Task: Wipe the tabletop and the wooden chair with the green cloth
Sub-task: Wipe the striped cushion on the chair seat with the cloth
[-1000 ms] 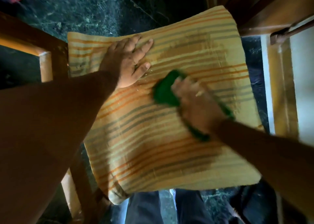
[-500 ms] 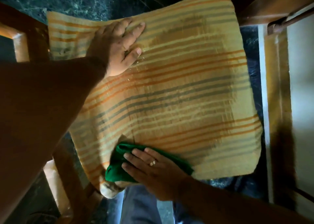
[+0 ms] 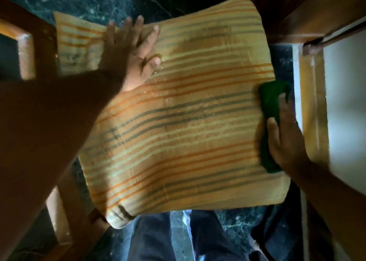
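While left hand [image 3: 130, 56] lies flat, fingers splayed on cushion [image 3: 178, 122], right hand [image 3: 285, 140] presses green cloth [image 3: 271, 98].

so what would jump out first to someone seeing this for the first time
The big striped cushion fills the middle of the view, yellow with orange and grey bands. The left hand lies flat on its upper left part, while the right hand presses the green cloth against its right edge. Wooden chair parts frame it on the left.
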Tool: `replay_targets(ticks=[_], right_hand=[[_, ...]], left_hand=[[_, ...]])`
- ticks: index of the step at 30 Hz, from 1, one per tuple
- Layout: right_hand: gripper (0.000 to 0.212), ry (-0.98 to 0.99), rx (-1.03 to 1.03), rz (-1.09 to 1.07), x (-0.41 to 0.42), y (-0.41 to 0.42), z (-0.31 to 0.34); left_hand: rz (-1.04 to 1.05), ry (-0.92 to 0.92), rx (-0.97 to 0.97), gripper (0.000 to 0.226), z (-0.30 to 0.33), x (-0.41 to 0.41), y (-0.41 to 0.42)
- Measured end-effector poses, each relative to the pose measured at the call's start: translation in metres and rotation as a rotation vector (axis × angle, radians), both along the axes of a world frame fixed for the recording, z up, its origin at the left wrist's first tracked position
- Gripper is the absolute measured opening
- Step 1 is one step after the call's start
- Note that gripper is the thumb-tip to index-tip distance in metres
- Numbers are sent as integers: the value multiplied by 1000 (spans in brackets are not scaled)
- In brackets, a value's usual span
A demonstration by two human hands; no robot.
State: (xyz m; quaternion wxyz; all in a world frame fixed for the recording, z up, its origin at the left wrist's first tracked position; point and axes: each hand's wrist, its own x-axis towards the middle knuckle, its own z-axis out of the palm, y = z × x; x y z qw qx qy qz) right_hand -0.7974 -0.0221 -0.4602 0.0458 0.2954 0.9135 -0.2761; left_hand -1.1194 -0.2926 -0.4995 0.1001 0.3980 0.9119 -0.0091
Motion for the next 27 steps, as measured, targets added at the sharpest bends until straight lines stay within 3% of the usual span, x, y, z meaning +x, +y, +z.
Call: replay_targets(ticks=[3, 6, 8, 11, 14, 17, 20, 24, 27], right_hand=[[67, 56, 100, 311, -21, -55, 11], [67, -79, 243, 800, -48, -121, 1], [67, -122, 287, 996, -76, -139, -6], [65, -33, 341, 1127, -146, -133, -21], [65, -8, 401, 1095, -223, -129, -30], [65, -14, 382, 884, -265, -141, -34], [64, -13, 320, 725, -225, -160, -28], [62, -27, 214, 886, -122, -157, -15], [61, 2, 259, 852, -163, -144, -23]], left_hand=[[298, 64, 29, 76, 8, 50, -30], [592, 53, 5, 76, 11, 131, -78], [677, 20, -2, 74, 7, 169, -93], [722, 31, -4, 72, -2, 180, -95], [719, 61, 10, 73, -7, 176, -94], [723, 40, 16, 74, -6, 177, -95], [734, 10, 27, 76, -3, 177, -95], [735, 5, 20, 77, 1, 179, -95], [745, 23, 37, 76, -1, 178, -94]])
